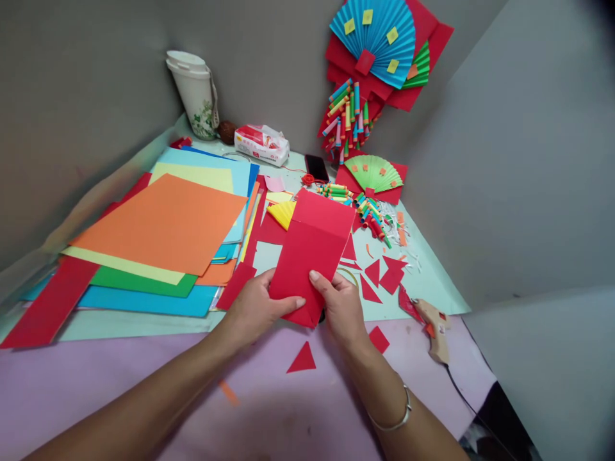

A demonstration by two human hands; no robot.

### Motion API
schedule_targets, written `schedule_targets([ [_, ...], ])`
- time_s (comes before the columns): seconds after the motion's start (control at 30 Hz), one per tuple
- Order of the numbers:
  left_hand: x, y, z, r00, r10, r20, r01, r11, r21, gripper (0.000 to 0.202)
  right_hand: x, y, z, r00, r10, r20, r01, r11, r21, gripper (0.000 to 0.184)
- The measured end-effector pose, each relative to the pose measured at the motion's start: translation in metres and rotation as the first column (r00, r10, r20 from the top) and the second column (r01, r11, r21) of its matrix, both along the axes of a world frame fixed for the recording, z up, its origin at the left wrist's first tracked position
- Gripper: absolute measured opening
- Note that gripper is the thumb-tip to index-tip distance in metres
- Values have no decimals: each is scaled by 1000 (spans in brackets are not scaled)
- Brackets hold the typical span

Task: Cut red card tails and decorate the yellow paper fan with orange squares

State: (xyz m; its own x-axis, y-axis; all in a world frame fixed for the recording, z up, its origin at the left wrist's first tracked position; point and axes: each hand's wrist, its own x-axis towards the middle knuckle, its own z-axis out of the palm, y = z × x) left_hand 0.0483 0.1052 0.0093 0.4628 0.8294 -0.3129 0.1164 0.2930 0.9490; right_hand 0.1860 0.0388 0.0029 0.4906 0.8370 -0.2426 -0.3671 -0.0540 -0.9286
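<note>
A red paper envelope [317,250] is held up in front of me, tilted, with a crease across its upper part. My left hand [259,301] grips its lower left edge, thumb lying on the front. On the lower right edge my right hand [339,301] is closed too, its thumb pressed to the face of the paper. The fingers behind the envelope are hidden. A yellow folded paper fan [282,213] shows partly past the envelope's left side. Below the hands lies a red paper triangle [302,358].
Stacked coloured sheets [163,224] cover the left. A glue gun [435,330] with a cord lies right, near red scraps [391,278]. Behind are rolled paper tubes [372,218], a green fan [375,173], a phone [317,168], a tissue pack [262,144] and a lidded cup [195,96].
</note>
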Motion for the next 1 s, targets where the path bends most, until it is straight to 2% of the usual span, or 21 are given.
schedule_targets([
  [0.33,-1,0,9,998,-55,-26,54,998,-37,39,-7,-2,-3,998,-65,27,64,997,43,34],
  [0.6,0,0,3,995,-93,36,94,995,-26,45,-13,-1,-4,992,-123,9,122,988,92,33],
  [1.0,-2,0,6,993,-110,50,109,994,6,40,-17,-2,1,989,-148,-18,150,982,114,35],
])
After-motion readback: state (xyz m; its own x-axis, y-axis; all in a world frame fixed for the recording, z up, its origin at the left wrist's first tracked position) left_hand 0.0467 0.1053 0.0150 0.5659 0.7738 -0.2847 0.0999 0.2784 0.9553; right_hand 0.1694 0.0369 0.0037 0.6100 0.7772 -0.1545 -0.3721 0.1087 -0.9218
